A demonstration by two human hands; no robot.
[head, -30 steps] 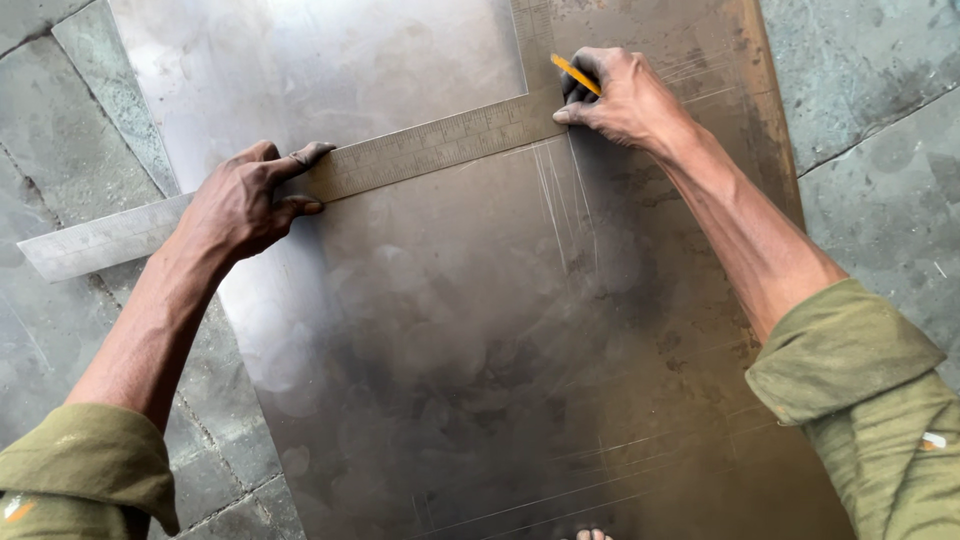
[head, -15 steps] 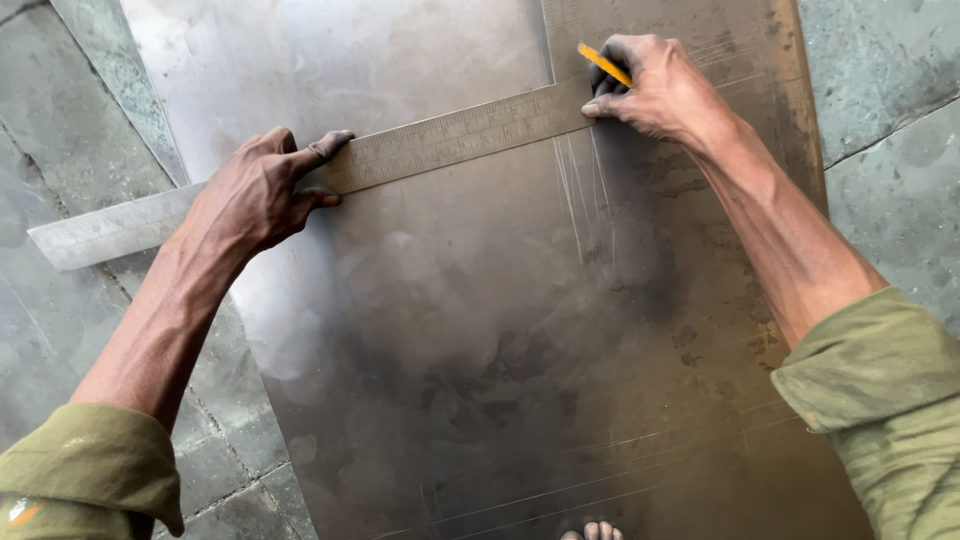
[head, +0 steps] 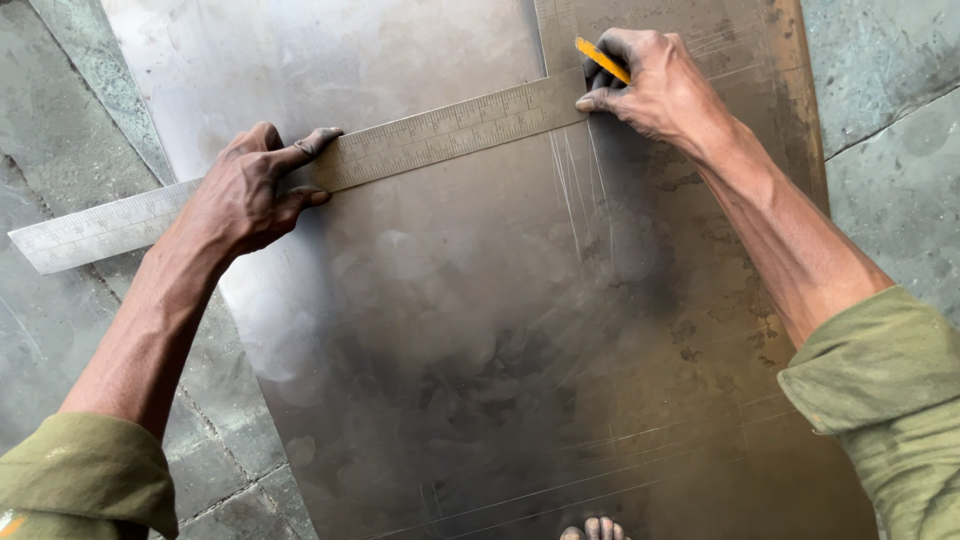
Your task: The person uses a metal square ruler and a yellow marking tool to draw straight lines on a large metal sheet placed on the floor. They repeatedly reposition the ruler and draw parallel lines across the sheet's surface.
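Across the far half of the metal sheet: long steel ruler, lying flat and slanting, its near-left end jutting past the sheet's left edge over the grey stone floor, its other end reaching the sheet's far right part. Left hand pressed down on the ruler near the sheet's left edge, fingers spread, index finger stretched along the ruler's far edge. Right hand closed in a pinch around a yellow marking tool, fingertips touching the ruler's right end; tip of the tool hidden behind the fingers. Faint scribed lines running toward the near edge just below that hand, more of them crossing near the sheet's near right corner. Olive-green sleeves at both forearms. Toes of a bare foot at the sheet's near edge.
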